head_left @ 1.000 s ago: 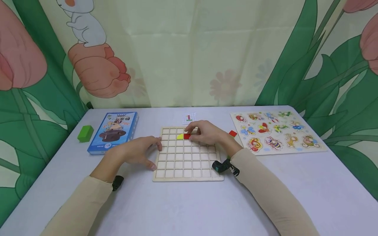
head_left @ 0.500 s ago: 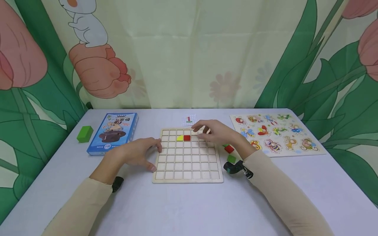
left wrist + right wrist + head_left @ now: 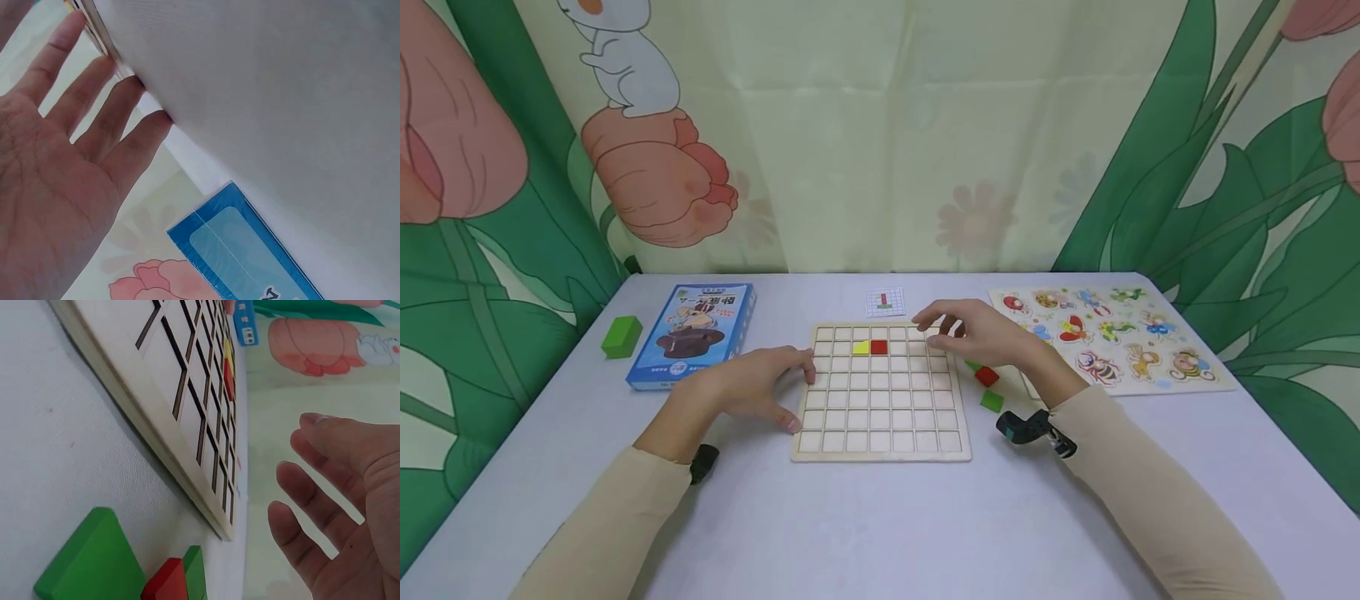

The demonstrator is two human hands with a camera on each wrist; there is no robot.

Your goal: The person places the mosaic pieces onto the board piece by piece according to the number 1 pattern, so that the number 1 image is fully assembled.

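A wooden grid board (image 3: pixel 880 456) lies flat on the table. In its second row from the far side sit a yellow piece (image 3: pixel 861 348) and, right beside it, a red square tile (image 3: pixel 878 347). My left hand (image 3: pixel 748 382) touches the board's left edge with fingertips and thumb, fingers spread. Over the far right corner of the board hovers my right hand (image 3: pixel 981 333), fingers loosely bent; the right wrist view shows nothing between them. Just right of the board lie a green tile (image 3: pixel 992 401), a red tile (image 3: pixel 987 377) and another green tile (image 3: pixel 972 365), partly hidden.
Behind the board lies a small pattern card (image 3: pixel 884 302). A blue box (image 3: pixel 692 337) and a green block (image 3: pixel 622 337) are at the left. A wooden puzzle board with animal pictures (image 3: pixel 1120 342) lies at the right, partly behind my right forearm.
My right hand has drawn away from the red tile on the board and moved right, uncovering it and the loose tiles at the right. The left hand stays at the board's edge.
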